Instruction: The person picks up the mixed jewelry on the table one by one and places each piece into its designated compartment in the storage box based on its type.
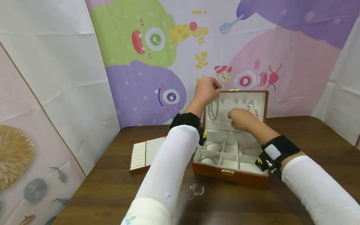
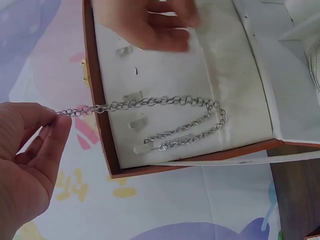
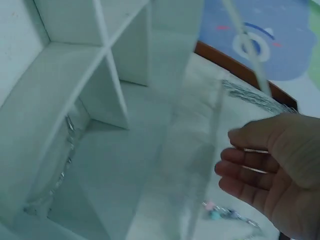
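My left hand (image 1: 206, 90) is above the upper left corner of the jewelry box's raised lid (image 1: 266, 104). Its thumb and fingers pinch one end of a silver chain necklace (image 2: 165, 101). From there the chain drops across the lid's pale lining, and its other part lies at a small clear hook (image 2: 145, 148) near the corner. In front of the middle of the lid, my right hand (image 1: 242, 119) has loosely bent fingers with nothing between them. A colorful beaded chain (image 1: 255, 110) hangs on the lid's right side, close beyond that hand.
Bracelets (image 1: 208, 160) lie in some compartments of the brown jewelry box (image 1: 230, 177). To its left sits a tray (image 1: 138, 153) with ring rolls, partly behind my left arm. Thin silvery jewelry (image 1: 194, 190) lies on the wooden table (image 1: 225, 206) in front.
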A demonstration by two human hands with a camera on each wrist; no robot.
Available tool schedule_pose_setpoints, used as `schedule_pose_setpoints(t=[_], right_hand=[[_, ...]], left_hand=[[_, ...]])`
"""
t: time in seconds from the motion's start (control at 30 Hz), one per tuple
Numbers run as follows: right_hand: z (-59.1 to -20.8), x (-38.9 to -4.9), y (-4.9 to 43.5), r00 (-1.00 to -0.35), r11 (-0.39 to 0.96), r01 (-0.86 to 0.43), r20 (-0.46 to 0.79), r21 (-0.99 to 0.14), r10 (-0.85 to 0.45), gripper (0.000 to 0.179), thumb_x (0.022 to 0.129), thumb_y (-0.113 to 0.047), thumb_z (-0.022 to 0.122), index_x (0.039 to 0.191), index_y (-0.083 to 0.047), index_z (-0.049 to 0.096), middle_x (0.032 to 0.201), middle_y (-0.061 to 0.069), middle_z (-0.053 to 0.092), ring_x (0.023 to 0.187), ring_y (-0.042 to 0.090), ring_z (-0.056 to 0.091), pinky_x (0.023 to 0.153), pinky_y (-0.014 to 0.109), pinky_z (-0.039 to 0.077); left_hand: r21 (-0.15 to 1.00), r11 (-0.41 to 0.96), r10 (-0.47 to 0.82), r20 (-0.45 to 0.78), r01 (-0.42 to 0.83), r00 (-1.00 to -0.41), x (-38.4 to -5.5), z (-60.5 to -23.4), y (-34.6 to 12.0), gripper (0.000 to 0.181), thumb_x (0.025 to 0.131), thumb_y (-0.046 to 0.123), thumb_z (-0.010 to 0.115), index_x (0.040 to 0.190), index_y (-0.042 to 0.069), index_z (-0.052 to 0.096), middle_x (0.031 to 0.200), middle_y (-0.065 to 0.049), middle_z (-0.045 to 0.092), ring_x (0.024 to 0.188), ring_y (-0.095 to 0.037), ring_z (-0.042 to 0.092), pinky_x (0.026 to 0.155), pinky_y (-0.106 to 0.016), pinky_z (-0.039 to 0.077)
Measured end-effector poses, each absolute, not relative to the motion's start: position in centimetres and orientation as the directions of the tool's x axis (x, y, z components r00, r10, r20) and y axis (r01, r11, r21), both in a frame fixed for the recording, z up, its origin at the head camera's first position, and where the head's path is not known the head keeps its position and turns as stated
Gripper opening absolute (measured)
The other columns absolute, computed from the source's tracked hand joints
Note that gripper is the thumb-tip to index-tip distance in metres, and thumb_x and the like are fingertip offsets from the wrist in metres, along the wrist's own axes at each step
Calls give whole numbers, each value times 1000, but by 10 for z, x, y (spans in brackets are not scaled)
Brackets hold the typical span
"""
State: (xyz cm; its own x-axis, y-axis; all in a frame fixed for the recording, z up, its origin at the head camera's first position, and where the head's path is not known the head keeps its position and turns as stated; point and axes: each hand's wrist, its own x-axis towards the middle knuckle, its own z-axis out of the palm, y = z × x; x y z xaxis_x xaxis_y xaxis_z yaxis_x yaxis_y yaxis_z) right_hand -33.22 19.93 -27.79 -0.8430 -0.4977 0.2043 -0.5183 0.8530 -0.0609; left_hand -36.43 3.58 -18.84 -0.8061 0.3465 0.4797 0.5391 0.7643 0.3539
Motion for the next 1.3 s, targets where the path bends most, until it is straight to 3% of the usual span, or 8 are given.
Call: schedule_pose_setpoints(t=[0.17, 0.3, 0.5, 0.63, 0.83, 0.97, 1.17, 1.3], right_hand=[[-287, -337, 191, -873, 893, -449, 213, 4, -440, 12, 77, 10, 57, 74, -1, 59, 75, 12, 60, 72, 32, 61, 67, 47, 52], [-290, -338, 188, -877, 895, -445, 197, 6, -438, 20, 77, 10, 60, 68, -7, 53, 68, 6, 53, 64, 24, 52, 59, 42, 49], [-295, -337, 186, -866, 877, -479, 184, -40, -465, 38, 77, 12, 56, 59, -15, 35, 61, -1, 31, 59, 17, 30, 54, 31, 30], [-295, -336, 184, -857, 863, -499, 194, -74, -478, 44, 76, 15, 53, 58, -17, 29, 61, -3, 21, 58, 15, 21, 54, 29, 21], [-296, -335, 181, -859, 864, -498, 178, -70, -480, 34, 80, 13, 54, 61, -12, 42, 63, -1, 33, 60, 16, 29, 56, 30, 28], [-296, -336, 182, -864, 868, -490, 172, -79, -472, 36, 81, 12, 53, 61, -13, 38, 63, -1, 28, 60, 16, 27, 56, 31, 25], [-293, -337, 189, -859, 866, -495, 188, -70, -476, 37, 78, 12, 53, 59, -14, 34, 64, -2, 23, 60, 16, 24, 56, 30, 20], [-292, -338, 196, -873, 879, -472, 172, -67, -456, 25, 81, 9, 55, 63, -7, 51, 64, 1, 41, 60, 18, 37, 55, 32, 31]], left_hand=[[382, 754, 303, 520, 535, -798, -366, -188, 39, 13, 91, 11, 64, 97, 10, 76, 91, 0, 72, 83, -11, 63, 71, -17, 46], [421, 738, 252, 552, 527, -795, -370, -191, 41, 10, 92, 13, 65, 95, 10, 75, 90, 0, 72, 83, -11, 63, 72, -17, 47], [469, 724, 232, 525, 506, -819, -378, -210, 43, 9, 91, 14, 68, 91, 8, 75, 87, -2, 72, 82, -13, 64, 72, -19, 48], [417, 763, 271, 487, 493, -831, -383, -234, 40, 10, 92, 16, 69, 93, 10, 77, 90, -1, 73, 87, -15, 66, 76, -21, 49], [244, 838, 390, 359, 489, -848, -387, -263, 34, 16, 93, 13, 65, 101, 15, 78, 100, 3, 73, 98, -14, 65, 83, -22, 50], [214, 848, 409, 321, 486, -855, -388, -271, 29, 20, 92, 9, 62, 104, 15, 78, 103, 2, 72, 101, -15, 64, 84, -22, 50], [303, 828, 376, 324, 472, -868, -387, -272, 18, 15, 94, 13, 64, 101, 13, 77, 98, 0, 72, 94, -15, 65, 79, -22, 51], [384, 773, 401, 321, 505, -858, -383, -271, 12, 12, 93, 14, 67, 100, 10, 76, 95, -1, 71, 89, -15, 64, 75, -21, 50]])
